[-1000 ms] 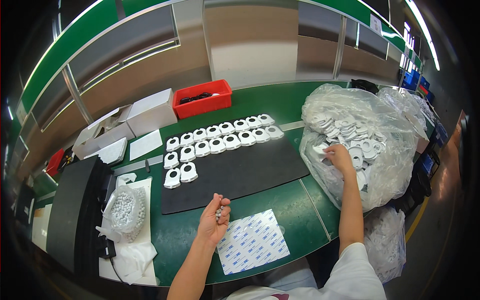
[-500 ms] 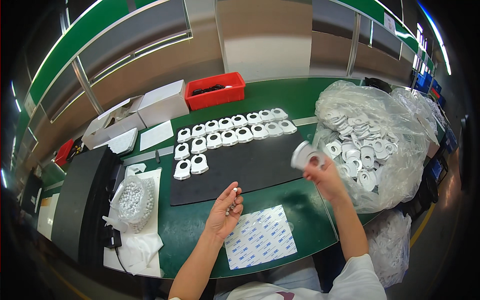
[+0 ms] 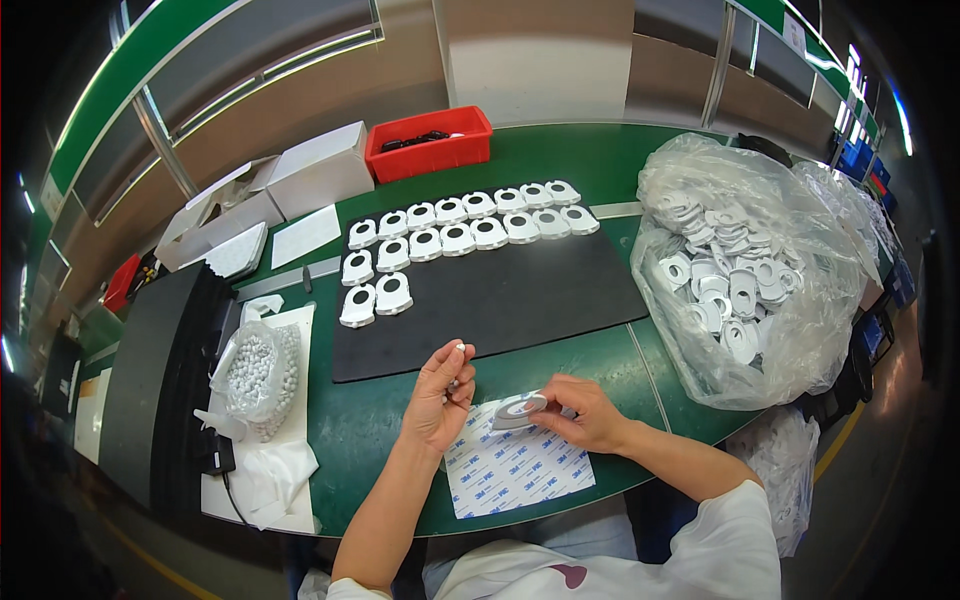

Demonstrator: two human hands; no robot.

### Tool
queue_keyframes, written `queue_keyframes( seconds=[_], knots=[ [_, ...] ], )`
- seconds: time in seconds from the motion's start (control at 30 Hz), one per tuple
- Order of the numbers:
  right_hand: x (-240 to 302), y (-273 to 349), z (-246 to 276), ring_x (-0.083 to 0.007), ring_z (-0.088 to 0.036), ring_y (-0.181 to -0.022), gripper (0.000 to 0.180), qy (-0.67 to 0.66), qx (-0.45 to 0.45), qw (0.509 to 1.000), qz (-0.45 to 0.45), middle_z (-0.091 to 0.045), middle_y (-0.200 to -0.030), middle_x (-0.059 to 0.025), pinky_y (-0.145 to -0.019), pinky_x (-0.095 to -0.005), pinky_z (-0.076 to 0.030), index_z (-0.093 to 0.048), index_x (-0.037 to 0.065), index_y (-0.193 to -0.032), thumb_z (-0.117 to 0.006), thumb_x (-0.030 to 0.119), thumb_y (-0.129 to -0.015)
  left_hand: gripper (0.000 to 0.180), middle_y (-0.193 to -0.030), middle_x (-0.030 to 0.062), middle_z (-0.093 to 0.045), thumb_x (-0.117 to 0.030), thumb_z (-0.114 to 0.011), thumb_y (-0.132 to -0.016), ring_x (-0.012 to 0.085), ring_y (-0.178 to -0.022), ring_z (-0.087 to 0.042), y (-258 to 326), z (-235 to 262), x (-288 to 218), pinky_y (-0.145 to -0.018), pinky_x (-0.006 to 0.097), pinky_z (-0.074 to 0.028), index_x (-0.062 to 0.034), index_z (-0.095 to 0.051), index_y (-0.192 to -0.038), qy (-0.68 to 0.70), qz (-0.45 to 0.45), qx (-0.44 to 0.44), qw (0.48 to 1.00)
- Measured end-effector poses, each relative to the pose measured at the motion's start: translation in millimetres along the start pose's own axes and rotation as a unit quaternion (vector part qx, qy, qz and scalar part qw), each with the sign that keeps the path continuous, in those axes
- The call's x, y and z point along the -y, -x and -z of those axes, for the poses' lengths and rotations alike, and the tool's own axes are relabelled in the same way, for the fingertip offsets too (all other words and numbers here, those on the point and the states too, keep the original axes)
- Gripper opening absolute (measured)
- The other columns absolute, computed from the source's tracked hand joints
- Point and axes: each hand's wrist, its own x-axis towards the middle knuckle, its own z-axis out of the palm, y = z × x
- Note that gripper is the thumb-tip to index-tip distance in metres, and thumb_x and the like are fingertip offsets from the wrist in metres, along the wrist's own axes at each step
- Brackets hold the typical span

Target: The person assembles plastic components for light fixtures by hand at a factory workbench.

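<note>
Parts (image 3: 458, 250) on mat (image 3: 480, 305); bin (image 3: 430, 159) behind; parts bag (image 3: 690, 165) right; bead bag (image 3: 268, 420) left.

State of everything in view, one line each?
Left hand: curled around white balls
Right hand: closed on white part
White part: tilted
Printed sheet: flat
Black mat: flat, laid-out parts in rows
Red bin: open, dark items inside
Ball bag: open, balls showing
Large bag: open, heaped with loose parts
Left white box: open
Right white box: closed

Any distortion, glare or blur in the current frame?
Head view: fisheye bending curves the green table, with black corners; head view: the strip light at upper right glares, and the plastic bag shows highlights; head view: the right hand shows no heavy blur.
</note>
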Motion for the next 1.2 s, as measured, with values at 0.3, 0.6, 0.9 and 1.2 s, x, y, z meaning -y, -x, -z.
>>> queue_keyframes(
  seconds=[0.3, 0.6, 0.9, 1.2],
  knots=[
    [-12.1, -0.9, -7.7, -0.0233, -0.053, -0.071, 0.022, 0.093, 0.024, 0.988, 0.124, -0.061, -0.081, -0.0024, -0.059, -0.0311, -0.044, -0.060, 0.008, -0.088, -0.069, 0.002, -0.069, 0.011, -0.088, 0.0040, -0.062, -0.010, -0.064, -0.083, 0.0059, -0.062, -0.045, -5.3, 6.3, 4.2, -0.048, 0.016, -0.032, -0.0082, -0.063, -0.094, -0.007, -0.012, 0.018, 1.000],
    [-1.4, -2.0, 7.3, -0.0057, -0.052, -0.075, 0.015, -0.331, -0.208, 0.913, -0.113, -0.057, -0.083, -0.0008, -0.065, -0.0204, -0.042, -0.054, 0.002, -0.098, -0.060, 0.009, -0.086, 0.012, -0.085, 0.0046, -0.064, -0.008, -0.065, -0.081, 0.0052, -0.061, -0.046, 2.5, -11.4, 15.3, -0.048, 0.016, -0.032, -0.0066, -0.064, -0.094, -0.074, -0.002, 0.015, 0.997],
    [-1.5, -0.4, 25.9, -0.0064, -0.055, -0.085, 0.016, -0.363, -0.206, 0.904, -0.098, -0.059, -0.093, -0.0029, -0.076, -0.0207, -0.044, -0.053, 0.002, -0.099, -0.059, 0.009, -0.087, 0.013, -0.076, 0.0019, -0.063, -0.004, -0.070, -0.076, 0.0034, -0.058, -0.047, 9.5, -37.8, 40.6, -0.050, 0.016, -0.034, -0.0043, -0.063, -0.087, -0.253, 0.051, -0.002, 0.966],
    [0.8, 2.0, 27.0, -0.0063, -0.055, -0.085, 0.014, -0.356, -0.190, 0.909, -0.105, -0.060, -0.092, -0.0029, -0.076, -0.0212, -0.044, -0.055, 0.002, -0.097, -0.060, 0.009, -0.086, 0.013, -0.070, 0.0001, -0.058, -0.002, -0.072, -0.073, 0.0042, -0.059, -0.048, 13.9, -43.2, 41.6, -0.051, 0.016, -0.036, -0.0054, -0.061, -0.080, -0.252, 0.056, -0.002, 0.966]
  ],
)
